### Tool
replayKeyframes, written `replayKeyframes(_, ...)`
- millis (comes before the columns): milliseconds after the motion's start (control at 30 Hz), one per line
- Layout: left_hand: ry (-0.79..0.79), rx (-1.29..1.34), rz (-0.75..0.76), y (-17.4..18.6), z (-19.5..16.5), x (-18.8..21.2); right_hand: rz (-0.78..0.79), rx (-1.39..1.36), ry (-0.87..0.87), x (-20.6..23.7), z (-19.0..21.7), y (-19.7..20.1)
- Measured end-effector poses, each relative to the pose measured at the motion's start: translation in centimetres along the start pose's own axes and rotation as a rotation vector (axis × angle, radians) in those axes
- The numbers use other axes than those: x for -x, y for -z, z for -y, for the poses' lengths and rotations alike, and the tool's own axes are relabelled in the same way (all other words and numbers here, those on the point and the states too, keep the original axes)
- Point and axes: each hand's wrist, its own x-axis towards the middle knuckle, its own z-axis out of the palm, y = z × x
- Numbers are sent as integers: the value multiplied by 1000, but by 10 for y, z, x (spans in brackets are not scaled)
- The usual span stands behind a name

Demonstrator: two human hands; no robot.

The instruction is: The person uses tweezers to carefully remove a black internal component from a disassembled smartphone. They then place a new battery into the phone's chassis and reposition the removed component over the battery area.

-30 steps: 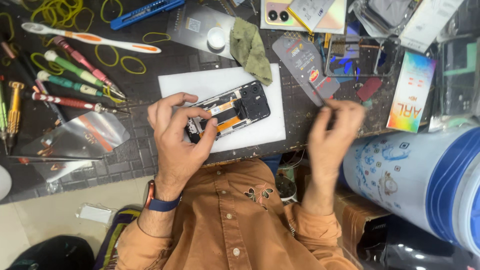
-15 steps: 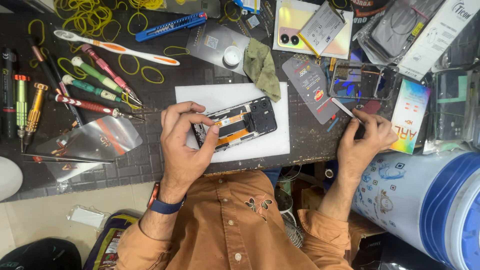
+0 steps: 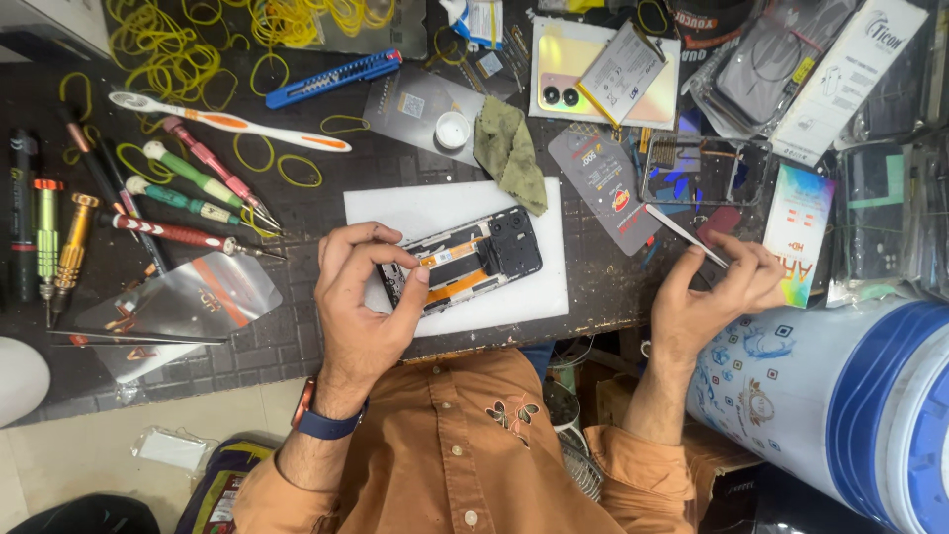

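Note:
An opened phone (image 3: 474, 262) with its back cover off, showing an orange ribbon cable and black frame, lies on a white mat (image 3: 455, 213) on the dark bench. My left hand (image 3: 361, 297), with a blue watch on its wrist, grips the phone's left end, thumb and fingers pinched on its edge. My right hand (image 3: 717, 287) is off to the right of the mat, over the bench edge. It holds thin metal tweezers (image 3: 682, 232) that point up-left, clear of the phone.
Coloured screwdrivers (image 3: 188, 203), a toothbrush (image 3: 227, 121), yellow rubber bands (image 3: 178, 54) and a blue utility knife (image 3: 331, 77) lie at the left. A green cloth (image 3: 509, 153), a phone back cover (image 3: 593, 84) and packaged parts crowd the far side. A blue-and-white drum (image 3: 840, 405) stands at the right.
My right hand has moved to the right, away from the mat, and now holds the tweezers raised. My left hand stays on the phone.

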Motion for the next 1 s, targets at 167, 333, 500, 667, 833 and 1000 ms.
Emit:
replayKeyframes(167,3,-4,-1,1,1,3,216,-84,257,-56,31,-10)
replayKeyframes(333,2,0,-17,5,-2,7,415,139,813,-144,63,-51)
replayKeyframes(500,6,37,-37,3,-6,10,645,318,944,-190,78,-73)
replayKeyframes(667,12,53,-58,2,-6,10,646,357,949,-197,68,-72)
replayKeyframes(833,1,53,-52,6,-5,12,654,304,902,-200,49,-66)
replayKeyframes(1000,2,67,-51,9,-3,15,710,181,899,-203,45,-49)
